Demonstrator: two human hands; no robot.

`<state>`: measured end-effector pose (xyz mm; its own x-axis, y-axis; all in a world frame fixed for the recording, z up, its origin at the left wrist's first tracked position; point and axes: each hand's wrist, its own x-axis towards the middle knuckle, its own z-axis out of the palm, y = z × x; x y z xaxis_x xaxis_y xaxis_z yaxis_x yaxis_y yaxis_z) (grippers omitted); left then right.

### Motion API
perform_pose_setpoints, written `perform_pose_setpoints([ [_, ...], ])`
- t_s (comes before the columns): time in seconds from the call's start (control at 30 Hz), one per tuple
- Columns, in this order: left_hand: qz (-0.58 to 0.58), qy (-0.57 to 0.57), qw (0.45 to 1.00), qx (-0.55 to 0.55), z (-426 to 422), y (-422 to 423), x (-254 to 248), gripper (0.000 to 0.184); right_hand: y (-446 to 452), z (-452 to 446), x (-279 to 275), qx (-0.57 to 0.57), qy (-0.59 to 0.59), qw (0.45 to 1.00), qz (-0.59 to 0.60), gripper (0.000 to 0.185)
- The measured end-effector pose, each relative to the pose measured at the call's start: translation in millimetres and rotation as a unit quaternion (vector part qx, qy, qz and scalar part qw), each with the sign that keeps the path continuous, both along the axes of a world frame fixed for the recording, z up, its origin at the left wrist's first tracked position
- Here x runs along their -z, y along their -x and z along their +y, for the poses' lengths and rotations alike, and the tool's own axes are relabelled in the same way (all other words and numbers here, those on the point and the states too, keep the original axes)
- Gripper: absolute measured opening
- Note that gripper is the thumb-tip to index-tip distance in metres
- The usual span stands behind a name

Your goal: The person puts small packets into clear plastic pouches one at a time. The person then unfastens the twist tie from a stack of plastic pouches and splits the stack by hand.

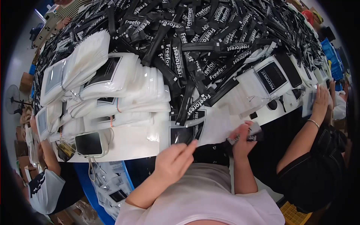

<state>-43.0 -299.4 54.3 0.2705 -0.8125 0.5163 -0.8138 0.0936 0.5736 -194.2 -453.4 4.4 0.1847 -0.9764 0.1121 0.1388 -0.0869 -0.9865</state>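
Observation:
My left hand (174, 163) pinches the lower edge of a clear plastic bag (186, 134) with a black label, which lies at the table's front edge. My right hand (243, 141), a little blurred, is closed around a black packet (256, 135) with white lettering, just off the table edge. A frosted bag part (218, 125) spreads between the two hands. Beyond them rises a big heap of long black Freeforest packets (195, 56).
Bundled stacks of clear bags (123, 93) stand on the left, beside a phone (89, 144) with a cable. More labelled bags (272, 77) lie right. A blue bin (88, 187) holds bags below. Co-workers' arms (300, 138) reach in from both sides.

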Motion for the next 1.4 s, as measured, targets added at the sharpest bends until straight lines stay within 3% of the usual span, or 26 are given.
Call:
perform_pose_setpoints([
  [0.07,-0.016,0.019,1.0,0.014,6,6,-2,0.046,9,-6,-12,0.024,-0.095,0.991,-0.093,0.015],
  [0.13,-0.063,-0.023,0.996,0.054,11,16,1,0.046,27,2,-16,-0.077,-0.226,0.96,-0.145,0.02],
  [0.23,-0.124,-0.046,0.986,0.105,10,25,12,0.044,32,25,-27,-0.18,-0.325,0.925,-0.084,0.018],
  [0.27,-0.141,-0.049,0.981,0.12,12,27,17,0.043,25,29,-28,-0.174,-0.264,0.949,-0.001,0.016],
  [0.3,-0.13,-0.129,0.971,0.155,25,31,24,0.047,16,34,-30,-0.168,-0.201,0.962,0.082,0.017],
  [0.33,-0.096,-0.121,0.98,0.125,27,30,21,0.052,12,37,-30,-0.161,-0.135,0.964,0.162,0.019],
  [0.4,-0.035,-0.099,0.993,0.06,24,24,14,0.062,11,42,-27,-0.21,-0.095,0.959,0.163,0.027],
  [0.43,0.039,-0.084,0.996,0.009,29,28,21,0.082,2,51,-43,-0.258,-0.065,0.951,0.158,0.028],
  [0.53,0.051,-0.074,0.996,0.016,22,19,24,0.088,-5,64,-46,-0.435,0.063,0.881,0.174,0.025],
  [0.57,0.071,-0.077,0.994,0.01,23,17,28,0.093,-12,65,-55,-0.42,0.03,0.885,0.2,0.017],
  [0.67,0.015,-0.069,0.997,-0.006,41,17,30,0.093,-23,73,-44,-0.394,0.054,0.9,0.179,0.018],
  [0.7,-0.014,-0.049,0.999,-0.008,44,15,30,0.095,-25,75,-47,-0.425,-0.018,0.885,0.19,0.019],
  [0.83,0.063,-0.013,0.997,-0.031,48,9,38,0.101,-30,87,-38,-0.501,-0.06,0.85,0.15,0.024],
  [0.93,0.169,-0.127,0.977,0.034,63,6,34,0.104,-31,85,-31,-0.546,-0.045,0.825,0.137,0.022],
  [0.97,0.218,-0.056,0.973,0.057,65,9,41,0.095,-33,87,-31,-0.526,-0.037,0.844,0.096,0.019],
  [1.07,0.215,-0.036,0.974,0.065,66,7,28,0.084,-32,81,-42,-0.519,-0.071,0.833,0.181,0.024],
  [1.13,0.21,-0.071,0.975,0.026,62,9,21,0.079,-34,82,-35,-0.464,0.034,0.872,0.152,0.033],
  [1.2,0.158,-0.096,0.983,-0.019,59,6,18,0.079,-35,66,-41,-0.484,0.023,0.866,0.122,0.027],
  [1.27,0.108,-0.117,0.987,-0.034,62,2,21,0.089,-28,49,-35,-0.365,0.048,0.93,0.003,0.023],
  [1.3,0.078,-0.124,0.988,-0.041,60,3,21,0.092,-26,41,-41,-0.358,-0.083,0.913,-0.177,0.021],
  [1.33,0.05,-0.131,0.989,-0.046,58,5,22,0.096,-27,35,-55,-0.332,-0.212,0.852,-0.344,0.018],
  [1.4,0.05,-0.084,0.994,-0.042,50,11,25,0.112,-48,53,-80,-0.274,-0.172,0.887,-0.329,0.018],
])
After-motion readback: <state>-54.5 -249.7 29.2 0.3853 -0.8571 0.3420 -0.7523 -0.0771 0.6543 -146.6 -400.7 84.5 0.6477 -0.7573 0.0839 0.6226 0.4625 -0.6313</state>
